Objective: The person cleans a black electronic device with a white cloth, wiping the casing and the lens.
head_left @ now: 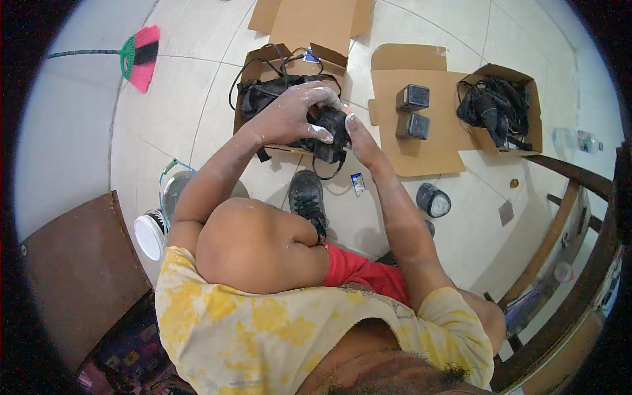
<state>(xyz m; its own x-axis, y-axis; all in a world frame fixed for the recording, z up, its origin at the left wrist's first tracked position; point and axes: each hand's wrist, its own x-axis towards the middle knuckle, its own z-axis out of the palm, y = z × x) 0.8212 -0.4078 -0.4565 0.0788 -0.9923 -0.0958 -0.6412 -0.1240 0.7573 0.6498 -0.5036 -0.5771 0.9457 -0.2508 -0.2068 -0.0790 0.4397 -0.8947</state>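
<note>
Above the near end of an open cardboard box (pixel 275 51), my two hands hold a bulky black item with a thin looped cord (pixel 327 150); its exact kind cannot be made out. My left hand (pixel 296 112) curls around it from the left, thumb and fingertips dusted white. From the right, my right hand (pixel 359 139) presses its thumb near the item's side, its other fingers partly hidden. Beneath my hands, the box holds black straps and cables (pixel 263 95). A small blue-and-white card (pixel 357 184) lies on the floor nearby.
Two black box-shaped devices (pixel 413 112) sit on a cardboard flap (pixel 388 148). Right of them, another box (pixel 536 99) holds tangled black gear. A dark jar (pixel 433 200) and wooden frame (pixel 543 243) are rightward; buckets (pixel 149 236) and a pink-green broom (pixel 139 59) are leftward.
</note>
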